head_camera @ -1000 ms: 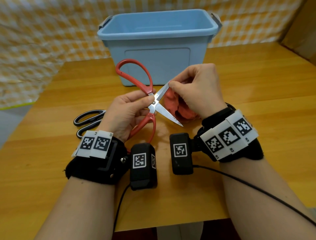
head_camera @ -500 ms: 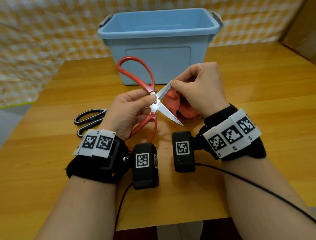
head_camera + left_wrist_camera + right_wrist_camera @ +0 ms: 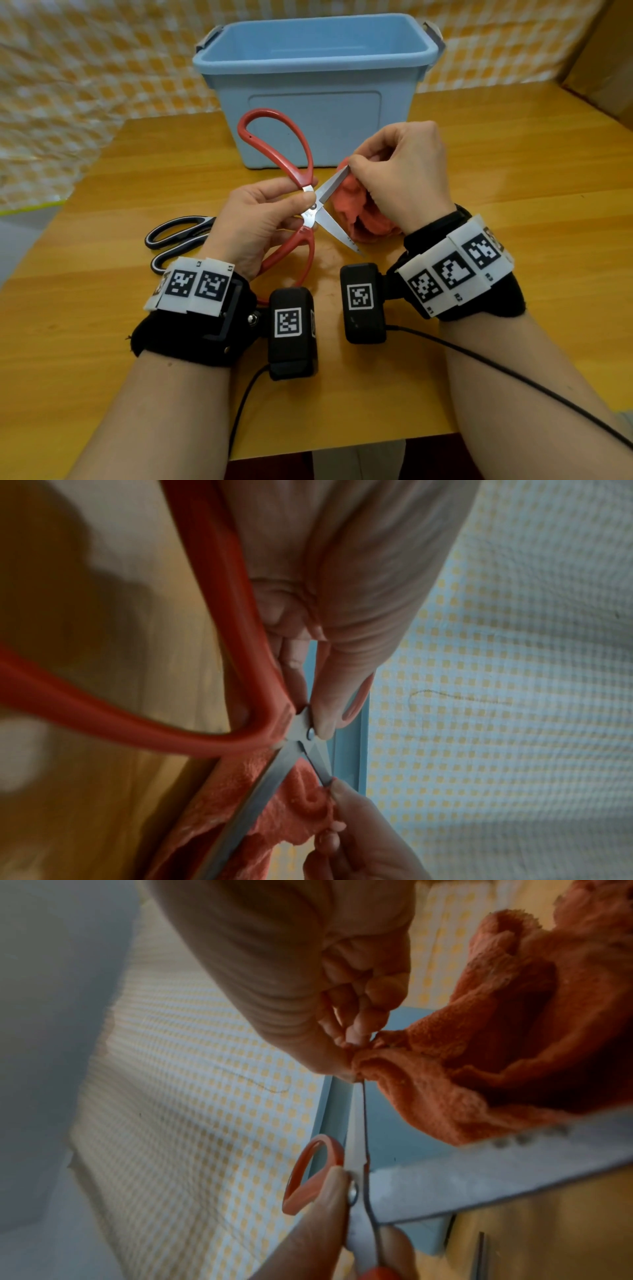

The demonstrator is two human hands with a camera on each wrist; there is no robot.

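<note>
Red-handled scissors (image 3: 301, 178) are held above the wooden table (image 3: 513, 192) with their blades spread apart. My left hand (image 3: 260, 219) pinches them at the pivot (image 3: 310, 733), thumb on the screw. My right hand (image 3: 400, 181) holds a crumpled orange-red cloth (image 3: 359, 212) and pinches it round the tip of the upper blade (image 3: 330, 188). In the right wrist view the cloth (image 3: 496, 1047) bunches at the blade's tip (image 3: 358, 1123). The lower blade (image 3: 339, 236) points down to the right, bare.
A light blue plastic bin (image 3: 318, 92) stands open just behind the hands. Black-handled scissors (image 3: 181, 236) lie on the table to the left of my left hand. A checked yellow cloth hangs behind the table. A black cable (image 3: 513, 377) runs from the right wrist.
My right hand with the cloth has slid a little outward along the upper blade toward its tip. The left hand keeps the same hold at the pivot.
</note>
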